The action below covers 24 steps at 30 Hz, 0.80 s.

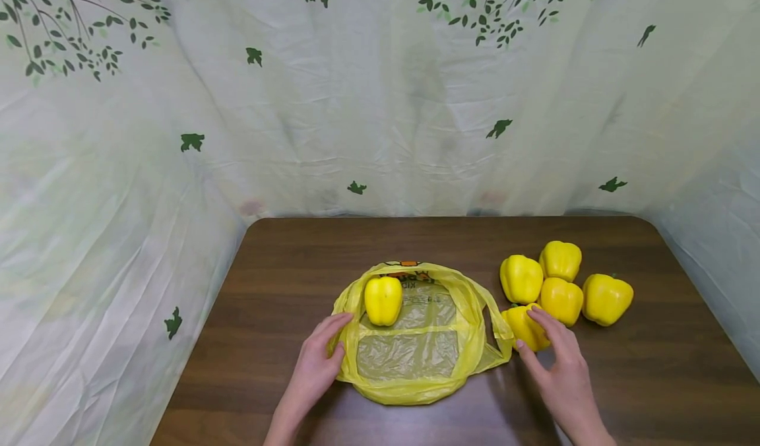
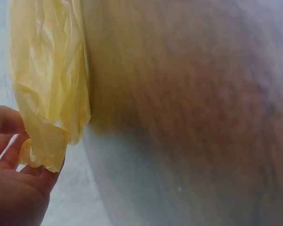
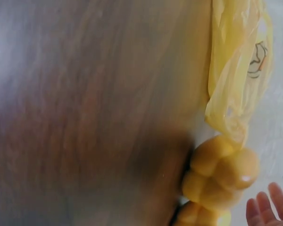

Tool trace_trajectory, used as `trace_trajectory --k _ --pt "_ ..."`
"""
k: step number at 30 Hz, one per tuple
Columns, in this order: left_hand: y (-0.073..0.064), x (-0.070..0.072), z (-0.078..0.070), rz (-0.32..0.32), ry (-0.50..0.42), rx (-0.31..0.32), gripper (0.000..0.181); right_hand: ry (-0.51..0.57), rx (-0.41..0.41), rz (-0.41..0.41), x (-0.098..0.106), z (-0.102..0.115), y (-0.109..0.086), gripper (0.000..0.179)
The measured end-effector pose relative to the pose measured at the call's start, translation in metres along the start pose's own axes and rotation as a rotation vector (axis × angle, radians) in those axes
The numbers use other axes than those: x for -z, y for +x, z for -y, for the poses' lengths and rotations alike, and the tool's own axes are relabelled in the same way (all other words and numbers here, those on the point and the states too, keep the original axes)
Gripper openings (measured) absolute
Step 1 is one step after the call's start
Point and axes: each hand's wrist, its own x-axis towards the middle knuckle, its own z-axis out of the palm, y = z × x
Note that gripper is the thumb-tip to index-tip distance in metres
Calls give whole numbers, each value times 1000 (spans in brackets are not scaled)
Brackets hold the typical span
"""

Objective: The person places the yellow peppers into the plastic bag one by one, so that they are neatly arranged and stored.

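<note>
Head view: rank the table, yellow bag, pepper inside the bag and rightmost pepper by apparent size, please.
1. Table
2. Yellow bag
3. Pepper inside the bag and rightmost pepper: not ranked apart; they look close in size, lying at different angles.

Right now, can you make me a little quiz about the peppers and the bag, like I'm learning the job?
1. How many peppers lie on the table outside the bag?

2. True or false: the right hand is inside the bag.

3. What is the left hand touching?
A) a pepper
B) the bag
C) the leafy cloth

Key:
1. Five; one more is inside the bag.
2. False; it is by the nearest pepper outside the bag.
3. B, at the side of the bag.
</note>
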Motion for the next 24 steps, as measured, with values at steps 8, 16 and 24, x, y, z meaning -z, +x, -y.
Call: trace_trajectory --k 8,16,24 --pt "0 0 0 -4 -6 3 53 -24 -31 40 5 -11 8 60" --pt "-1 0 0 -11 -16 -1 54 -30 -87 135 4 -19 12 58" --pt "-1 0 0 -9 -10 5 53 -75 -112 170 2 -25 15 59"
